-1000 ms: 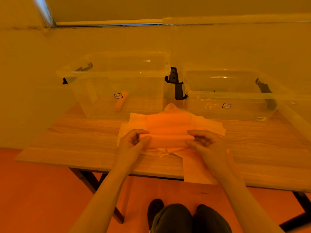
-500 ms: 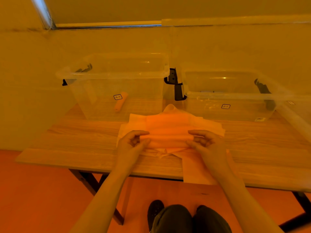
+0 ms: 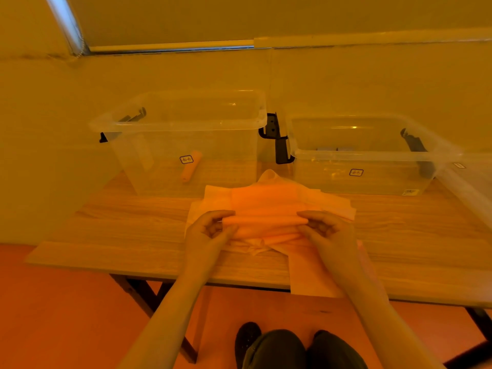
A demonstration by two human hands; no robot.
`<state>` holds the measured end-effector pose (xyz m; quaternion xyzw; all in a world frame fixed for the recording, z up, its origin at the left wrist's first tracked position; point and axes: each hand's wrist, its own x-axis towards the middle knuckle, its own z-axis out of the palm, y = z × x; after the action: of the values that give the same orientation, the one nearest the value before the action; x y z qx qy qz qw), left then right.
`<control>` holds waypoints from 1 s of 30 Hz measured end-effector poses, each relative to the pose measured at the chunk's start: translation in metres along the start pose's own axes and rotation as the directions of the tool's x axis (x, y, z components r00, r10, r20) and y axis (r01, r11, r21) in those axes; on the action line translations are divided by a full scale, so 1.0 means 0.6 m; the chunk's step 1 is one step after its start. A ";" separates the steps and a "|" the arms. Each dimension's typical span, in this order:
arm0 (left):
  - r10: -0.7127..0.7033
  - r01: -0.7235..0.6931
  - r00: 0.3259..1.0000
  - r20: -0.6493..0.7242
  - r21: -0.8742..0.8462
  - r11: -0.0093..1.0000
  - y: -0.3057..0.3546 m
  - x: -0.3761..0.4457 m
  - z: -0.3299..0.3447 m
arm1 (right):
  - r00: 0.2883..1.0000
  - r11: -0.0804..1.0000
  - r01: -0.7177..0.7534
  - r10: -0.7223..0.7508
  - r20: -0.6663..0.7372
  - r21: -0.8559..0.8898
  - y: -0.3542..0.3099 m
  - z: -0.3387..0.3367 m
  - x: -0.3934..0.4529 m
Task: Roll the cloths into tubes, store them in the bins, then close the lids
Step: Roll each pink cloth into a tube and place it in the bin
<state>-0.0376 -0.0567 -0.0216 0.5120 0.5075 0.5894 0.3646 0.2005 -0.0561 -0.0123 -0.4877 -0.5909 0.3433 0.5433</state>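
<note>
An orange cloth [image 3: 266,201] lies on top of a pile of pale cloths [image 3: 335,206] in the middle of the wooden table [image 3: 127,235]. Its near edge is rolled into a short tube [image 3: 263,221]. My left hand [image 3: 210,230] pinches the tube's left end and my right hand [image 3: 324,230] pinches its right end. Behind the pile stand two clear plastic bins, both without lids on: the left bin [image 3: 186,123] holds one rolled orange cloth [image 3: 191,166], and the right bin [image 3: 372,155] is lower and wider.
One pale cloth [image 3: 311,275] hangs over the table's front edge. Black latches [image 3: 277,139] stick out between the bins. A clear lid [image 3: 474,177] leans at the far right. A wall stands close behind the bins. My legs and shoes [image 3: 292,347] show below the table.
Both hands have rolled the orange cloth's near edge a little further away from me, so the tube sits slightly farther up the cloth.
</note>
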 end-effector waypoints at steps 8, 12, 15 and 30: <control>0.036 -0.035 0.999 -0.027 0.032 0.999 0.006 -0.003 0.003 | 0.995 0.997 -0.067 0.070 -0.077 0.034 0.000 -0.001 0.000; 0.069 -0.067 0.997 -0.017 0.091 0.994 0.006 -0.001 0.005 | 0.994 0.998 -0.055 0.057 -0.090 0.031 0.001 0.000 0.000; 0.072 -0.071 0.997 -0.005 0.109 0.992 0.010 -0.003 0.006 | 0.993 0.997 -0.053 0.058 -0.106 0.048 0.000 0.001 0.000; 0.271 -0.250 0.951 -0.151 0.145 0.957 0.142 0.029 0.069 | 0.895 0.967 0.062 0.055 -0.443 0.246 -0.102 0.009 0.046</control>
<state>0.0065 -0.0498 0.0639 0.5443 0.5001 0.6412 0.2064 0.1844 -0.0468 0.0523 -0.4787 -0.4025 0.2939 0.7228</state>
